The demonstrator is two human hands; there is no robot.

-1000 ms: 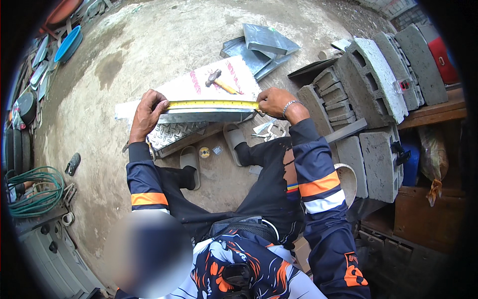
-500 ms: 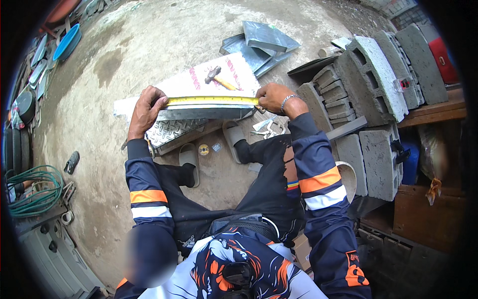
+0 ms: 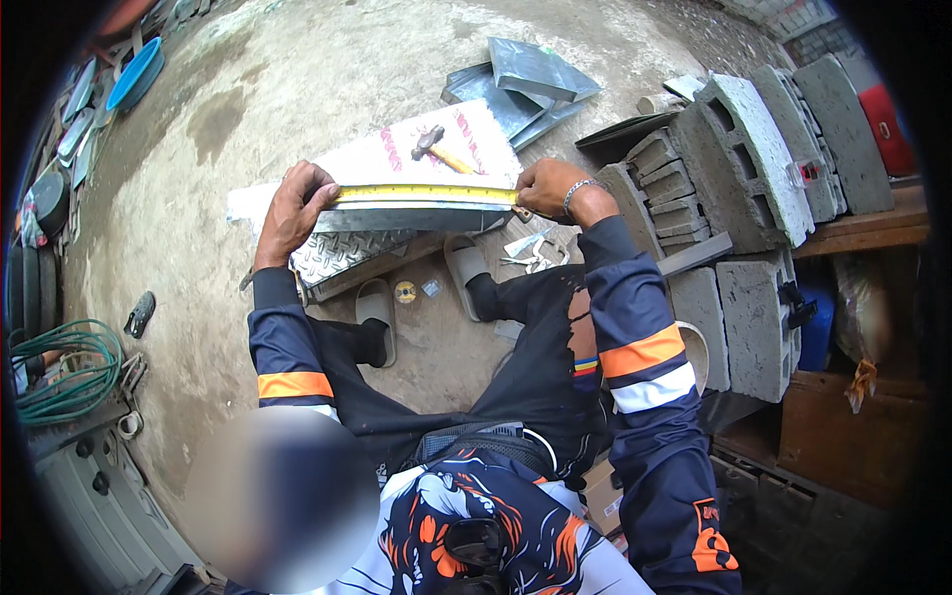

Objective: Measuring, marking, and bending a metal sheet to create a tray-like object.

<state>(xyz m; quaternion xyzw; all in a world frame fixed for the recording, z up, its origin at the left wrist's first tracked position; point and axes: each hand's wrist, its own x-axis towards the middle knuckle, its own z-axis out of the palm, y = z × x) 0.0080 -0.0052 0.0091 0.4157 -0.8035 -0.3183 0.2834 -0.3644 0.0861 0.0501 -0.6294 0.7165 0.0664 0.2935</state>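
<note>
A yellow measuring tape [image 3: 426, 193] is stretched straight between my hands along the near edge of a white-covered sheet [image 3: 367, 149]. My left hand [image 3: 297, 208] pinches the tape's left end at the sheet's left side. At the other end, my right hand [image 3: 555, 190] is closed on the tape, with a bracelet on its wrist. Under the tape runs a grey metal edge [image 3: 416, 220]. A hammer [image 3: 443, 149] with a yellow handle lies on the sheet, beyond the tape. Below the sheet, a diamond-plate metal surface [image 3: 347, 253] shows in part.
Bent grey metal pieces [image 3: 540, 74] lie beyond the sheet. Concrete blocks [image 3: 744, 159] are stacked at right. By my feet are a yellow disc [image 3: 405, 292] and locking pliers [image 3: 538, 256]. A coiled green hose [image 3: 69, 372] and a blue basin [image 3: 136, 74] are at left.
Both hands and the tape sit slightly higher in the picture. The tape stays stretched between them, and the hammer still lies on the sheet. A blurred round shape at lower left looks larger.
</note>
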